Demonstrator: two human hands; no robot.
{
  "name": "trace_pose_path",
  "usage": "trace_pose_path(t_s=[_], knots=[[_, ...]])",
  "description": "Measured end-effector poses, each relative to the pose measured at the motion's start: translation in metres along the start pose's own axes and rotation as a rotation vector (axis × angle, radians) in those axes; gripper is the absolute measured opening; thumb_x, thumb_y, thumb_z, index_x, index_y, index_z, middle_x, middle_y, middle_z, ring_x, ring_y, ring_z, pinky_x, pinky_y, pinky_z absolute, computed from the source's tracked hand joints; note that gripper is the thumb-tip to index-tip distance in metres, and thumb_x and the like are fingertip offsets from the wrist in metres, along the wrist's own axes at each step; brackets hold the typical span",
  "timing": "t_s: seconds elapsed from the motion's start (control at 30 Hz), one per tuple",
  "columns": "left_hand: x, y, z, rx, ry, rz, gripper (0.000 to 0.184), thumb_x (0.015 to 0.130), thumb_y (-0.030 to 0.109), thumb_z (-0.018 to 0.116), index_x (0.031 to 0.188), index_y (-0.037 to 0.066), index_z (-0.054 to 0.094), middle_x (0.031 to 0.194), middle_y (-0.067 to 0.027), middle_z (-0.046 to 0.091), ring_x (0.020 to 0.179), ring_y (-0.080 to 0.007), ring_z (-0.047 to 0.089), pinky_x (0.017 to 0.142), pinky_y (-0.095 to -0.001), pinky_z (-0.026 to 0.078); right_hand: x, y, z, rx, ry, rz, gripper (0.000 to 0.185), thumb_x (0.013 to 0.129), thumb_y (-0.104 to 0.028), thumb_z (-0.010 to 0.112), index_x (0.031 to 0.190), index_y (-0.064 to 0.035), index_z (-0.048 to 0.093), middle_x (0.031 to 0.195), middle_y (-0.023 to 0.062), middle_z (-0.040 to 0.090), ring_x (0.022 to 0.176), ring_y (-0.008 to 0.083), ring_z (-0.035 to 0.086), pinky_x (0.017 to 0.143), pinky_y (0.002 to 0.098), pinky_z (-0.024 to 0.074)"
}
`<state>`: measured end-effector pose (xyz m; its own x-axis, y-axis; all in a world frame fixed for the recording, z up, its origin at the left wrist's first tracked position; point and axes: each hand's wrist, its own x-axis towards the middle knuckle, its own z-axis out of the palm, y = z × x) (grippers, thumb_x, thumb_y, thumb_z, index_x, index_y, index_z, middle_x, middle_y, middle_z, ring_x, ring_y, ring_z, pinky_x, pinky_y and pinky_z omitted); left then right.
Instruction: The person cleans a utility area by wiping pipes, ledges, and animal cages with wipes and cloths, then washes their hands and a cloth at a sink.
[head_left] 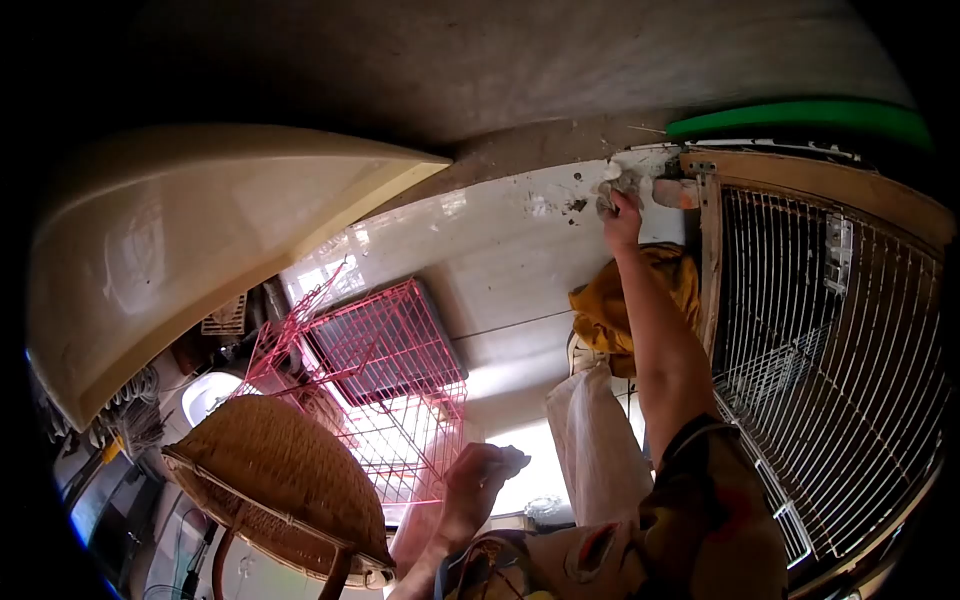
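My right hand (622, 222) reaches out at the end of a stretched arm, its fingers closed on a crumpled greyish rag (617, 186). The rag is pressed against a pale, smooth surface (480, 245), with dark specks and smears beside it. Lower down, my left hand (476, 484) is closed near my body. A small pale scrap (515, 460) pokes out from its fingers; I cannot make out what it is. Just below my right hand is a mustard-yellow cloth bag (640, 300), partly covered by my forearm.
A wire-fronted, wood-framed cage (820, 370) stands close on the right, with a green edge (800, 122) above it. Pink wire cage panels (400, 390) and a woven basket (280, 480) are at left. A large cream panel (220, 230) juts in; a whitish sack (597, 430) hangs centrally.
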<state>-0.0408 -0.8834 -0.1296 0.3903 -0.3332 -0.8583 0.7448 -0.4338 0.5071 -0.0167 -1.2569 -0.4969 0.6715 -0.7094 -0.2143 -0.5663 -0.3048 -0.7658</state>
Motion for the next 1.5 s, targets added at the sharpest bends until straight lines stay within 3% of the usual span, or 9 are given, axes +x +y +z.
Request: trace_pose_path(t_s=[0.37,0.47,0.57,0.63,0.73,0.83,0.93,1.13,1.5], knots=[[-0.002,0.017,-0.001,0.157,-0.015,0.074,0.015,0.081,-0.001,0.062,0.095,-0.003,0.056,0.098,-0.0106,0.055,0.090,-0.0202,0.060,0.080,-0.0309,0.052,0.049,-0.030,0.004,-0.366,-0.402,-0.448,0.051,0.071,0.016,0.046,0.113,-0.0096,0.062,0.115,0.0151,0.054,0.106,0.0336,0.051,0.093,0.0342,0.0407],[-0.004,0.009,-0.001,0.167,-0.021,0.095,0.015,0.081,-0.001,0.062,0.095,-0.003,0.056,0.096,-0.0102,0.055,0.089,-0.0197,0.060,0.078,-0.0309,0.052,0.035,-0.061,-0.015,-0.542,-0.564,-0.298,0.046,0.074,0.014,0.045,0.111,-0.0064,0.062,0.111,0.0160,0.056,0.104,0.0331,0.052,0.091,0.0346,0.0409],[-0.002,0.003,0.000,0.201,-0.004,0.126,0.012,0.081,0.000,0.062,0.092,-0.003,0.057,0.093,-0.0102,0.056,0.087,-0.0187,0.061,0.075,-0.0296,0.053,0.031,-0.049,-0.022,-0.324,-0.578,-0.192,0.040,0.077,0.013,0.045,0.110,-0.0033,0.062,0.115,0.0152,0.055,0.107,0.0296,0.053,0.090,0.0313,0.0415],[-0.002,-0.002,0.001,0.183,0.031,0.178,0.008,0.081,0.002,0.064,0.086,-0.002,0.059,0.090,-0.0102,0.059,0.084,-0.0175,0.064,0.070,-0.0273,0.055,0.023,-0.048,-0.025,0.253,-0.468,0.238,0.037,0.081,0.010,0.049,0.115,-0.0016,0.059,0.115,0.0113,0.056,0.105,0.0223,0.054,0.087,0.0269,0.0422],[-0.004,0.006,0.001,0.232,0.034,0.220,0.009,0.081,0.001,0.064,0.087,-0.002,0.059,0.090,-0.0102,0.059,0.083,-0.0180,0.064,0.069,-0.0268,0.055,0.000,-0.019,-0.040,0.065,-0.350,-0.168,0.041,0.082,0.008,0.052,0.121,-0.0016,0.054,0.110,0.0080,0.055,0.092,0.0175,0.055,0.085,0.0251,0.0422],[-0.004,0.003,-0.002,0.338,0.024,0.271,0.008,0.081,0.001,0.064,0.087,-0.001,0.059,0.090,-0.0107,0.059,0.081,-0.0183,0.064,0.069,-0.0268,0.055,-0.017,0.006,-0.027,0.540,-0.311,0.080,0.045,0.080,0.004,0.059,0.123,-0.0046,0.054,0.114,0.0102,0.053,0.097,0.0193,0.054,0.087,0.0267,0.0419],[-0.003,0.001,-0.006,0.223,-0.028,0.166,0.017,0.080,0.001,0.064,0.095,0.000,0.056,0.093,-0.0100,0.056,0.089,-0.0175,0.058,0.078,-0.0298,0.050,-0.027,-0.004,-0.008,0.045,-0.295,-0.084,0.053,0.075,0.000,0.066,0.124,-0.0122,0.054,0.129,0.0182,0.042,0.111,0.0329,0.049,0.094,0.0343,0.0411],[-0.002,0.005,-0.004,0.034,-0.020,0.087,0.012,0.082,-0.003,0.060,0.092,-0.004,0.054,0.096,-0.0110,0.055,0.091,-0.0223,0.061,0.083,-0.0320,0.052,-0.043,-0.042,0.026,-0.391,-0.103,-0.148,0.061,0.070,-0.013,0.074,0.127,-0.0181,0.051,0.129,0.0236,0.040,0.112,0.0412,0.047,0.091,0.0407,0.0447],[0.001,0.009,-0.010,0.182,0.000,0.122,0.013,0.081,-0.004,0.060,0.093,-0.003,0.054,0.096,-0.0111,0.055,0.094,-0.0219,0.061,0.082,-0.0324,0.053,-0.042,-0.060,0.047,-0.833,-0.064,-0.447,0.018,0.076,-0.008,0.058,0.094,-0.0089,0.061,0.098,0.0143,0.055,0.068,0.0277,0.064,0.058,0.0359,0.0543]])
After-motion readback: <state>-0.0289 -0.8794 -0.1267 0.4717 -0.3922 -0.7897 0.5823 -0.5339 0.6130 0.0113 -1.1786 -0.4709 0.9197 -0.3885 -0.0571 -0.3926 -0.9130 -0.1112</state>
